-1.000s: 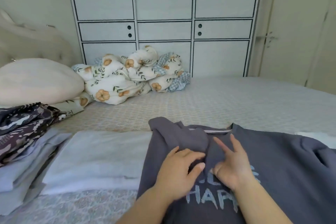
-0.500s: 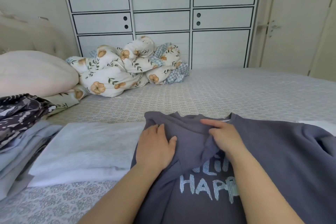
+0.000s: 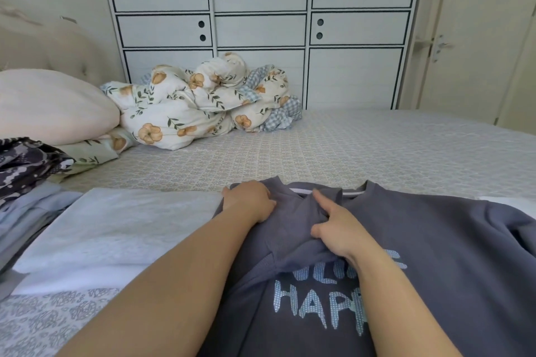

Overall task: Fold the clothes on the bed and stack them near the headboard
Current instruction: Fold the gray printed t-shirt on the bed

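A grey sweatshirt (image 3: pixel 452 255) with pale blue lettering lies face up on the bed in front of me. Its left sleeve is folded inward across the chest. My left hand (image 3: pixel 249 203) lies palm down on the folded left shoulder edge, its fingers somewhat bent on the cloth. My right hand (image 3: pixel 336 226) rests on the folded sleeve just below the collar, index finger stretched toward the neckline. A stack of folded clothes (image 3: pixel 26 203), a dark patterned piece on top, sits at the left toward the headboard (image 3: pixel 58 49).
A flat white garment (image 3: pixel 116 235) lies left of the sweatshirt. A pink pillow (image 3: pixel 52 107) and a bunched floral duvet (image 3: pixel 197 107) sit at the far left of the bed (image 3: pixel 377 148). A white wardrobe (image 3: pixel 261 23) stands behind; a door is at the right.
Both hands slid up the sweatshirt toward the collar. The left hand moved out to the left shoulder edge, flattening the folded sleeve; the right followed to just under the neckline.
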